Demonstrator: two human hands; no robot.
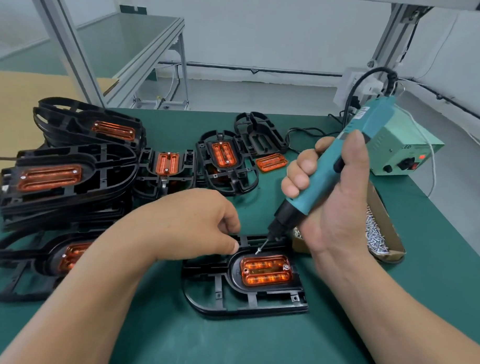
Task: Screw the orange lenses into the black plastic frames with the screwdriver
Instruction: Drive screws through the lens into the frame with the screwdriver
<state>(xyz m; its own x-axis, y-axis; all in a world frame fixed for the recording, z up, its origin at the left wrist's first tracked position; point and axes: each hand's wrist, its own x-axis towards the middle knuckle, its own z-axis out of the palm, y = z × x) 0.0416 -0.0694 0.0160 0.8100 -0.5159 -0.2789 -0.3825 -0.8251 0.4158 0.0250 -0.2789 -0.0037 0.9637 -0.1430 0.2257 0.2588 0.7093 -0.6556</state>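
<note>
Left hand (204,224): nearest the camera, reaching in from the lower left; its curled fingers come down on the far edge of the near frame. I cannot tell whether they pinch anything.
Right hand (328,190): wrapped tight round the screwdriver's body, thumb up along its side.
Table (146,328): covered with a dark green mat that carries everything else.
Stacks of frames (70,176): piled at the left, the top ones with orange lenses already in, screw heads showing at their ends.
Power box (397,149): pale green, at the far right, with a red light on its front.
Near frame (256,310): black plastic, flat on the mat between the two arms.
Screwdriver (325,169): teal, electric, tilted so that its black nose points down and left at the near frame; a black cord leaves its top.
Box of screws (392,239): cardboard, just behind the right hand, with silver screws heaped inside.
Empty frame (259,133): at the back of the mat.
Lens (267,270): orange, seated in the near frame's oval recess, a screw head at its right end and a hole at its left.
Loose lens (271,161): flat on the mat, just in front of the empty frame.
Screw (258,250): on the bit's tip, just above the lens's far left corner.
</note>
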